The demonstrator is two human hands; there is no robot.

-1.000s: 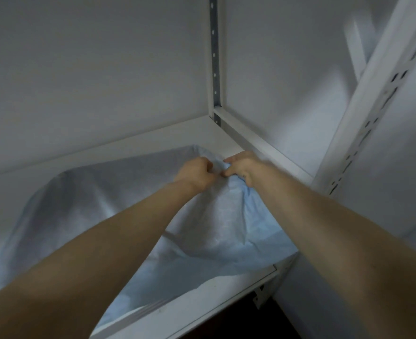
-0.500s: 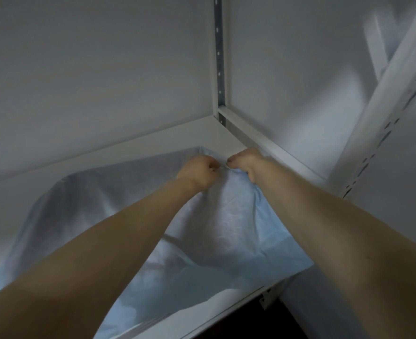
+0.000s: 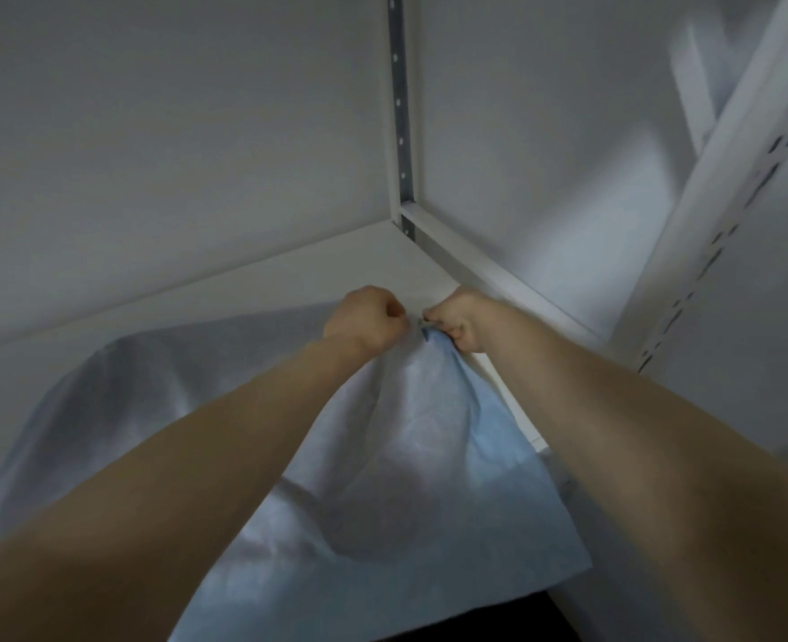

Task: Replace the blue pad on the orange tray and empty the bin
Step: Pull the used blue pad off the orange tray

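Blue pad [image 3: 410, 456] lies spread out on a white shelf [image 3: 290, 275], and its far corner is lifted up into a peak. Both hands meet at that peak, close side by side and almost touching. The left hand [image 3: 366, 319] is curled into a tight fist, knuckles up, and it pinches the edge of the pad where the sheet rises to meet it. The right hand [image 3: 463, 319] is also curled, and its fingers [image 3: 447, 329] are wrapped round the bunched tip of the corner. Both arms are bare and stretched out long and straight, reaching from the near side to the back of the shelf. Below the fingers the pad hangs down in soft folds and runs back to the near edge of the shelf. Just past the fingers the bare shelf meets the back wall. Right beside the right fingers runs a white rail [image 3: 498, 280]. Above the fingers a grey metal strip [image 3: 401, 108] with small holes goes up the corner.
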